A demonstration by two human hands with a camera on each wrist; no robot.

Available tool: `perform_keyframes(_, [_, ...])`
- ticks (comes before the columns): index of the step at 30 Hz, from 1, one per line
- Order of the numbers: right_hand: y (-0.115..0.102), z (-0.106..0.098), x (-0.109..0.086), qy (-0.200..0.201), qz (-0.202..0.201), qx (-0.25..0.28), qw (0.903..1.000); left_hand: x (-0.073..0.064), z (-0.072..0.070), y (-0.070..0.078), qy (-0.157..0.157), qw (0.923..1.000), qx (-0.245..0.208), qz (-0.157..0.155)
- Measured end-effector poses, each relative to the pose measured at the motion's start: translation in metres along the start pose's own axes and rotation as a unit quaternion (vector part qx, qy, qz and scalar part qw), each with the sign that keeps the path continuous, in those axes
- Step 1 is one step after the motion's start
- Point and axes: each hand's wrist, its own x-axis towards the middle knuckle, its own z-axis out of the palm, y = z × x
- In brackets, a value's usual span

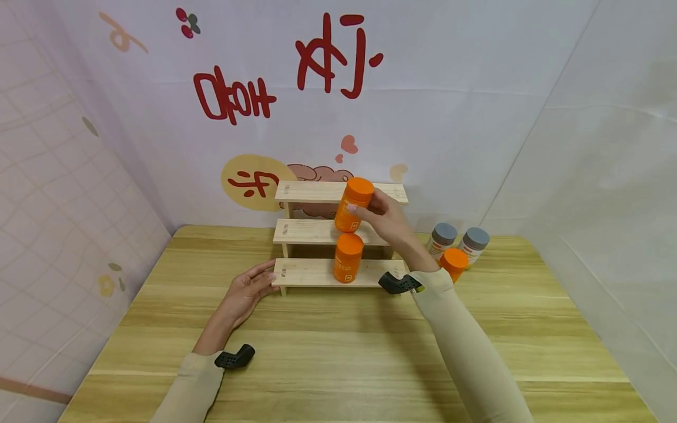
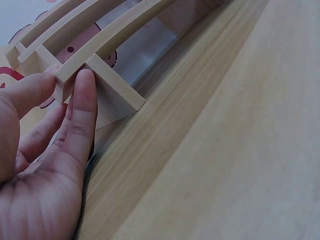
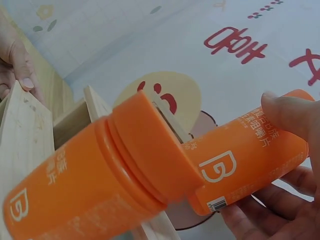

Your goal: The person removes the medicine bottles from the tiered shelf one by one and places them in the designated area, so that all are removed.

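Note:
My right hand [image 1: 390, 218] grips an orange pill bottle [image 1: 349, 214] by its side, thumb in front. The bottle tilts slightly over the middle step of a three-step wooden rack [image 1: 307, 273]; I cannot tell whether its base touches the wood. Below it, a second orange bottle [image 1: 347, 258] stands upright on the lowest step, and it looms large in the right wrist view. My left hand [image 1: 247, 294] pinches the left end of that lowest step, its thumb above and fingers [image 2: 83, 107] beneath in the left wrist view.
To the right of the rack, two grey-capped bottles [image 1: 443, 235] [image 1: 474, 241] and another orange bottle [image 1: 455, 261] stand on the wooden table [image 1: 328, 352], the orange one partly behind my right forearm. A white printed backdrop [image 1: 423, 129] rises close behind the rack.

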Motion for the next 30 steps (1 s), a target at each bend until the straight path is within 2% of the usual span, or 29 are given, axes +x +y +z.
perform_keyframes(11, [0.006, -0.015, -0.019, 0.021, -0.026, 0.03, 0.999, -0.001, -0.002, -0.002, -0.004, 1.0, 0.004, 0.006])
perform_keyframes(16, [0.008, -0.024, -0.03, 0.024, -0.019, 0.044, 0.9986, 0.002, -0.003, -0.004, -0.005, 0.9999, 0.007, 0.013])
perform_keyframes(21, [0.013, -0.033, -0.039, 0.037, -0.001, 0.034, 0.9988, 0.003, -0.002, -0.004, -0.001, 0.9999, 0.006, 0.011])
perform_keyframes(30, [0.024, -0.048, -0.058, 0.069, -0.006, 0.022, 0.9974, 0.004, -0.002, -0.003, 0.0, 1.0, 0.01, 0.002])
